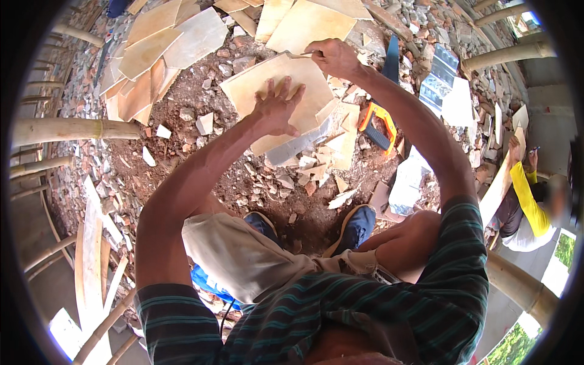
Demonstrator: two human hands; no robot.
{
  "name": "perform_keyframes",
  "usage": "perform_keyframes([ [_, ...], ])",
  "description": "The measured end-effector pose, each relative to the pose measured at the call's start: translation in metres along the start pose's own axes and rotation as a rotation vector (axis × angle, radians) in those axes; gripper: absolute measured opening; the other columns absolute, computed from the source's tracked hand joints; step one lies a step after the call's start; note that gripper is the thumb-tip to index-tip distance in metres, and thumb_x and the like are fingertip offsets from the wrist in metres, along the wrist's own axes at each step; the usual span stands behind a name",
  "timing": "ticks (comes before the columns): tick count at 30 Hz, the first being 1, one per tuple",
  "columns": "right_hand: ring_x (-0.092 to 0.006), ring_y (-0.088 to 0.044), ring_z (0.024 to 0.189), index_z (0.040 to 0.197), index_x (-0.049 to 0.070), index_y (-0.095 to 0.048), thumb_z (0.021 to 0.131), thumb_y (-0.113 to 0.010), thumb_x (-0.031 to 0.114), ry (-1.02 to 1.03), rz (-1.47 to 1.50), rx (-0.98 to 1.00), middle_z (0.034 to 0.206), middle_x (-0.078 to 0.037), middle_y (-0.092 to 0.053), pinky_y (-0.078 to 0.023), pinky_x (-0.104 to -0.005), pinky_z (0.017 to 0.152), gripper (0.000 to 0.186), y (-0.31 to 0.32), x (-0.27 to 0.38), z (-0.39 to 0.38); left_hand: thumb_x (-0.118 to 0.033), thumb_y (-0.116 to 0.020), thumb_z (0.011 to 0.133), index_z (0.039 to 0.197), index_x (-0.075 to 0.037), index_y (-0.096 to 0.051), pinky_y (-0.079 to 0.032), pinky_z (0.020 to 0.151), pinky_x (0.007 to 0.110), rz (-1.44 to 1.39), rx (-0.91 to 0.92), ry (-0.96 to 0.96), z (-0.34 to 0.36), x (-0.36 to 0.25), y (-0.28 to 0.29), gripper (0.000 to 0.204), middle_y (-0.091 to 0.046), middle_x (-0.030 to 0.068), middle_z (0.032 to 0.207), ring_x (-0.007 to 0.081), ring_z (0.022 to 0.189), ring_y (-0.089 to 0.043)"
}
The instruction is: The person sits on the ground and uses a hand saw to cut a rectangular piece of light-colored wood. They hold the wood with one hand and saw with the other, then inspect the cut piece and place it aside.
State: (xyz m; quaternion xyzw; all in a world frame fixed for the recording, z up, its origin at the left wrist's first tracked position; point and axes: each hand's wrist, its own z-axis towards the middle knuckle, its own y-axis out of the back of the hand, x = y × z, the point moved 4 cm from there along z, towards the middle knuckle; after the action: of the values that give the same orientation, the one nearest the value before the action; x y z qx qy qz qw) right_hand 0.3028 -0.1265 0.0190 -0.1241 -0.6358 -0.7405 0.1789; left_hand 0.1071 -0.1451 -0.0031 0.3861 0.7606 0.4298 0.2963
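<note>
My left hand (pixel 278 107) lies flat with its fingers spread on a beige, angular tile piece (pixel 306 78). At the tile's far edge my right hand (pixel 333 58) is closed round a thin, slender tool (pixel 298 55); its tip meets the tile there, and most of it is hidden in my fist. Under the near side of the tile sits a grey flat piece (pixel 295 148), with broken tile fragments (pixel 340 152) beside it. To the right of these lies a handsaw (pixel 378 128) with an orange and black handle and a dark blue blade.
Stacks of cut beige tiles (pixel 149 55) lie at the far left, and more tiles (pixel 310 27) at the far middle. Rubble covers the ground. Bamboo poles (pixel 76 131) stand around. At the right, another person in yellow sleeves (pixel 528 198) handles a long pale piece (pixel 496 185).
</note>
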Motion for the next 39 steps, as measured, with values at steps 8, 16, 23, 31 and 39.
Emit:
perform_keyframes([
  [8,-0.0321,-0.070,0.067,0.091,0.014,-0.070,0.084,-0.058,0.018,0.056,-0.138,0.002,0.075,-0.013,-0.069,-0.057,-0.0425,0.060,0.015,-0.037,0.001,0.031,-0.047,-0.085,0.065,0.156,-0.015,-0.001,-0.027,0.104,0.073,-0.064,0.086,0.045,0.004,-0.002,0.008,0.127,0.002,0.0224,0.160,0.0547,0.142,-0.005],
  [16,-0.0324,-0.069,0.064,0.085,0.008,-0.064,0.080,-0.058,0.013,0.059,-0.130,0.108,0.071,-0.015,-0.067,-0.055,-0.0445,0.056,0.009,-0.054,0.016,0.029,-0.036,-0.090,0.059,0.155,-0.016,-0.003,-0.029,0.101,0.073,-0.127,0.069,0.092,0.005,-0.006,0.016,0.131,-0.002,0.0210,0.160,0.0539,0.142,-0.007],
  [23,-0.0372,-0.067,0.068,0.074,0.006,-0.064,0.077,-0.058,0.012,-0.002,0.023,0.141,0.073,-0.019,-0.066,-0.055,-0.0460,0.060,0.009,-0.049,0.008,0.048,-0.036,-0.090,0.059,0.156,-0.019,-0.001,-0.028,0.103,0.072,-0.160,0.096,0.119,0.008,-0.005,0.014,0.133,-0.002,0.0196,0.161,0.0513,0.143,-0.009],
  [31,-0.0408,-0.065,0.082,0.075,0.002,-0.064,0.076,-0.057,0.007,-0.072,0.222,0.359,0.080,-0.022,-0.066,-0.052,-0.0470,0.073,0.009,-0.048,-0.004,0.037,-0.033,-0.092,0.057,0.156,-0.019,-0.002,-0.028,0.103,0.072,-0.168,0.085,0.148,0.008,-0.006,0.013,0.134,0.001,0.0189,0.161,0.0498,0.144,-0.010],
  [39,-0.0130,-0.058,0.052,0.104,0.008,-0.072,0.094,-0.055,0.014,0.020,0.303,0.109,0.066,-0.011,-0.066,-0.048,-0.0289,0.051,0.021,0.018,0.003,0.052,-0.034,-0.092,0.055,0.156,-0.022,-0.002,-0.028,0.104,0.073,-0.210,0.030,0.158,0.007,-0.005,0.010,0.136,0.002,0.0153,0.162,0.0483,0.145,-0.007],
])
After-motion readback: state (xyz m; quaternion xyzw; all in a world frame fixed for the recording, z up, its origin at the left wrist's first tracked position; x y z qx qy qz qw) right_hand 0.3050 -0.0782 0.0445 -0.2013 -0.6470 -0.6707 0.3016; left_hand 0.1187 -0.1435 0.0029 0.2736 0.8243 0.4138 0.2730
